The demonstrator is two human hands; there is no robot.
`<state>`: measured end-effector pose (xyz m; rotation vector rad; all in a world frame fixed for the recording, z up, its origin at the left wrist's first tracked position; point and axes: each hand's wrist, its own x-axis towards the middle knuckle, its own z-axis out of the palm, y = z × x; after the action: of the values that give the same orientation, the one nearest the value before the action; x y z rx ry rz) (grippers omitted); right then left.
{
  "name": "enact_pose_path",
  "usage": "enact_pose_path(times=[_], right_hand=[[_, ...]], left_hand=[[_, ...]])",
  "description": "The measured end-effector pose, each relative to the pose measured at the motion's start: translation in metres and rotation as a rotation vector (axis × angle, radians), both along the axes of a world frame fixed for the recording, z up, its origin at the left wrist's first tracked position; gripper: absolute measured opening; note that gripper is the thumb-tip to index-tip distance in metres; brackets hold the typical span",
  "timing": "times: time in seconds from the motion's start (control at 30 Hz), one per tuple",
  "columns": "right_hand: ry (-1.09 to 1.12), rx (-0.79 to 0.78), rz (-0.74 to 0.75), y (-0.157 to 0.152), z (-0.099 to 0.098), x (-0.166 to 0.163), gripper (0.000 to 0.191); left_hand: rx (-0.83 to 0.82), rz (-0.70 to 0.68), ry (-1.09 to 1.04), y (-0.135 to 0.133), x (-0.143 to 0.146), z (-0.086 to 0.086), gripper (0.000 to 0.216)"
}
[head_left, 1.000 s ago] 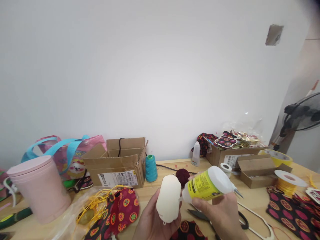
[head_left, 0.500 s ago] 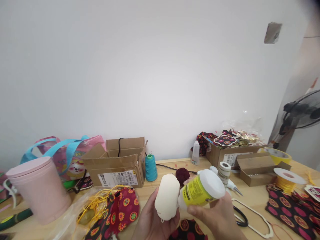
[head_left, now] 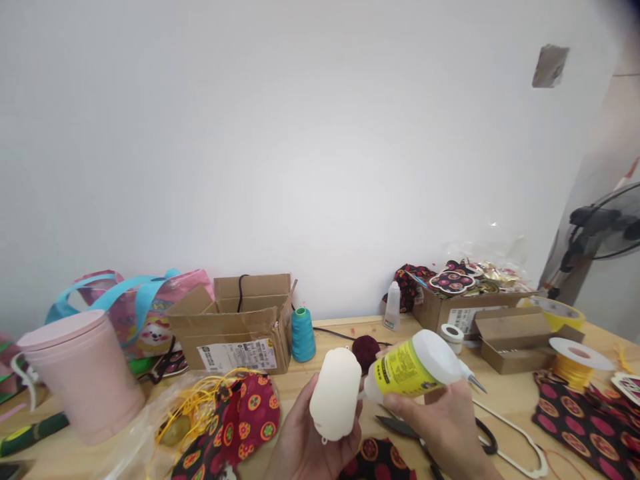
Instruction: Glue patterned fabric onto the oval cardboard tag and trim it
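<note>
My left hand [head_left: 320, 450] is closed around a cream, rounded oblong piece [head_left: 336, 395] with small loops at its ends. In my right hand [head_left: 440, 417] is a glue bottle [head_left: 415, 367] with a yellow-green label, tilted so its narrow white end points left at the piece's right edge. Whether the tip touches the edge, I cannot tell. Black-handled scissors [head_left: 400, 427] lie partly hidden beneath my right hand. Below the piece is dark patterned fabric [head_left: 377, 460]. Just behind the two hands sits a dark red ball of yarn [head_left: 365, 353].
To the left stand a pink lidded bin [head_left: 85, 380], an open cardboard box [head_left: 235, 333] and a teal thread cone [head_left: 303, 337]. Patterned fabric [head_left: 255, 407] lies beside yellow cord. Right are a filled box [head_left: 465, 303], a yellow spool [head_left: 575, 363] and a small clear bottle [head_left: 393, 307].
My right hand and the glue bottle have shifted slightly right and tilted a little more, uncovering the scissors' blades. My left hand keeps the cream piece in nearly the same place.
</note>
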<state>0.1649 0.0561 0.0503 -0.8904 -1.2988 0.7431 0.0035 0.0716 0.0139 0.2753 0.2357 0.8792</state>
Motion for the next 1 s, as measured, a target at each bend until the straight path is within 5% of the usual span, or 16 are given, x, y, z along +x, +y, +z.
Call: enact_pose_path(times=[0.27,0.6,1.0], right_hand=[[0.034,-0.041,-0.055,-0.0008,0.0014,-0.0015,0.036],[0.088,-0.013,0.232,-0.0015,-0.0020,-0.0039,0.045],[0.064,-0.025,0.255,-0.0033,-0.0004,-0.0052,0.038]], left_hand=[[-0.041,0.010,0.011,-0.0005,-0.0008,0.0018,0.028],[-0.009,0.017,0.022,-0.0005,-0.0005,-0.0007,0.031],[-0.017,0.029,0.053,-0.0002,0.0009,-0.0014,0.038]])
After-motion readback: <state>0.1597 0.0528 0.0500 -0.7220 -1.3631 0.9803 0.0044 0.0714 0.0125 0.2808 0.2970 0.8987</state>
